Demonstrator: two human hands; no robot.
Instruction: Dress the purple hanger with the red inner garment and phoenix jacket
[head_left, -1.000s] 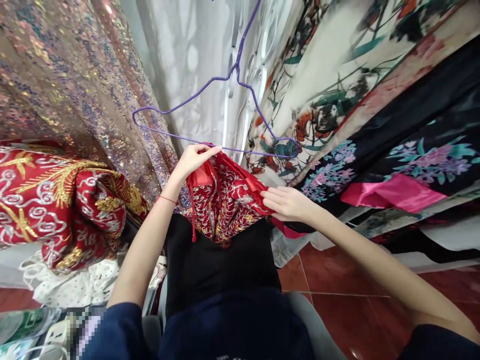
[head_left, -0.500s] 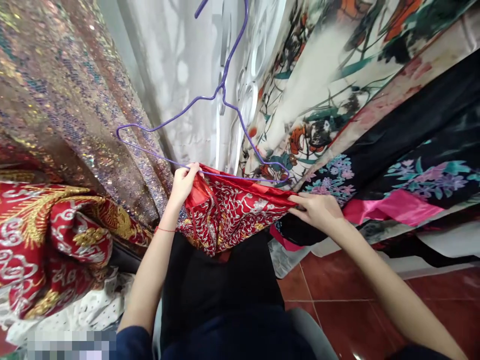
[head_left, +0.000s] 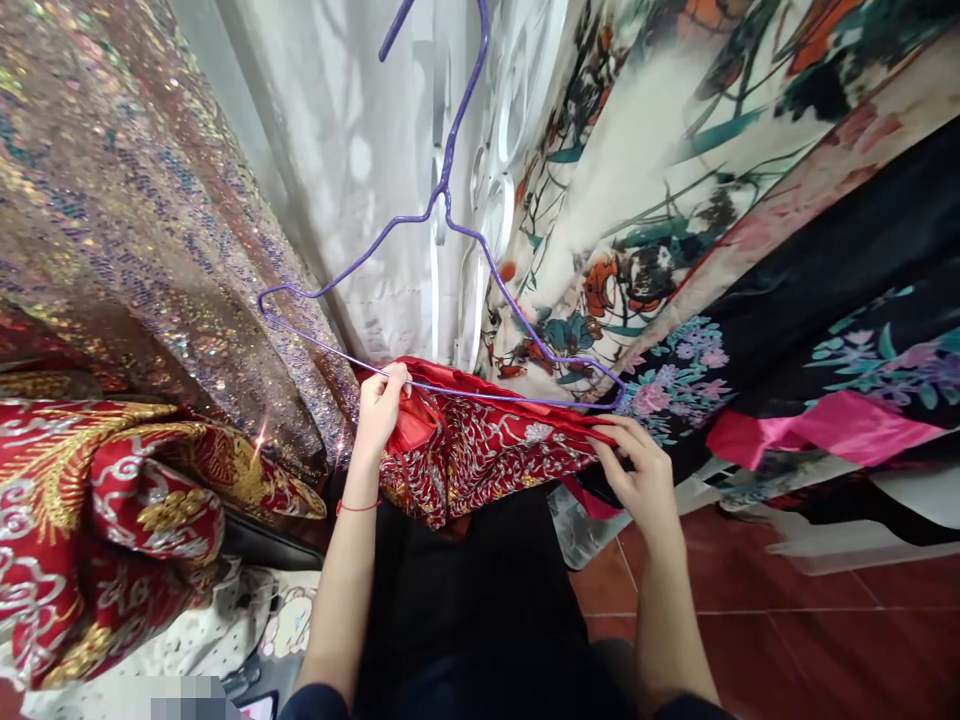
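Observation:
A red garment (head_left: 491, 455) with silver and gold embroidery and a satin lining stretches between my two hands. Lying along its upper edge is the lower bar of a purple wire hanger (head_left: 444, 190), whose hook points up and away. My left hand (head_left: 381, 408) is closed, pinching the hanger bar together with the garment's left end. At the other end, my right hand (head_left: 641, 470) grips the upper edge between thumb and fingers, just below the hanger's right corner. The garment's lower part hangs over my dark-clothed lap.
Sequined fabric (head_left: 187, 220) hangs at the left, above another red and gold embroidered garment (head_left: 142, 500). Behind the hanger is a pale curtain (head_left: 337, 110). Floral-printed cloth (head_left: 622, 200) and black flowered fabric (head_left: 810, 290) hang at the right, over red floor tiles (head_left: 750, 580).
The hanger has shifted right and slightly down across the garment. Both hands have lowered a little, and my right wrist has turned so that its forearm comes from below.

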